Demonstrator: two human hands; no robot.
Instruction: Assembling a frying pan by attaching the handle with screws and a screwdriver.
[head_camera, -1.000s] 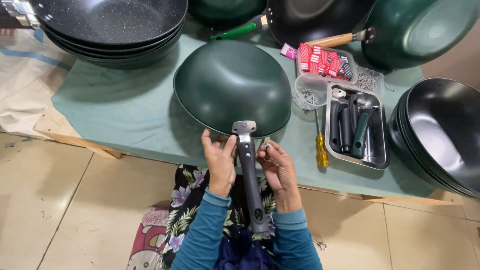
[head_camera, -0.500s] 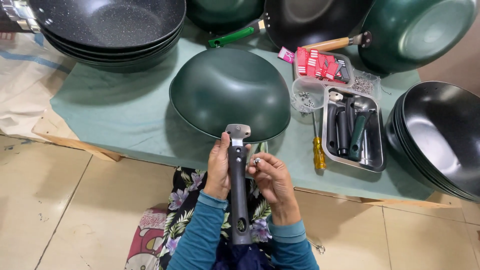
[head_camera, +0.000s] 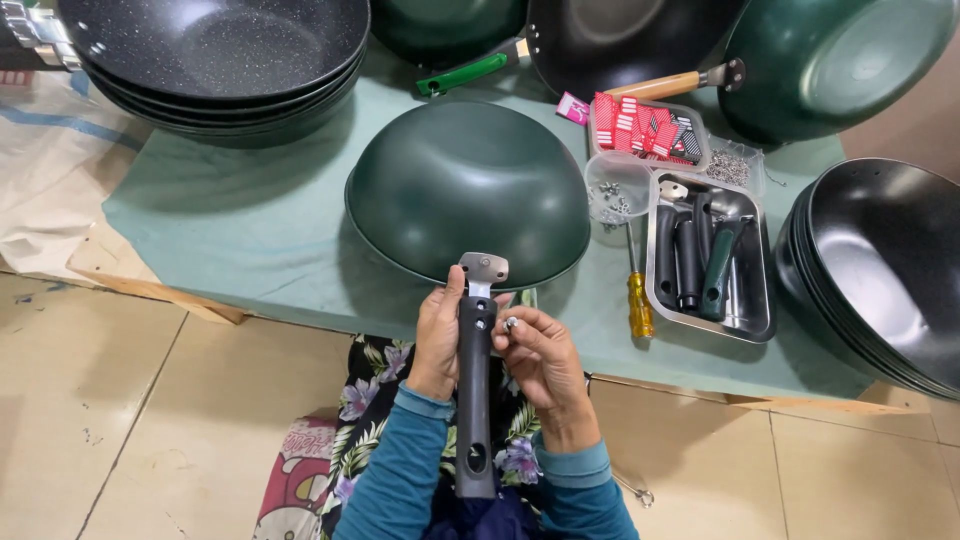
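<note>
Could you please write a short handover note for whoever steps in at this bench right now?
Left hand: wrapped around the upper part of the black handle, its metal bracket pointing at the wok.
Right hand: fingers pinch a small screw beside the handle.
Green wok: upside down on the green table cover, no handle on it.
Yellow screwdriver lies on the table; spare handles sit in the metal tray.
Done: handle and screw picked up. Left: handle is not yet fixed to the wok.
</note>
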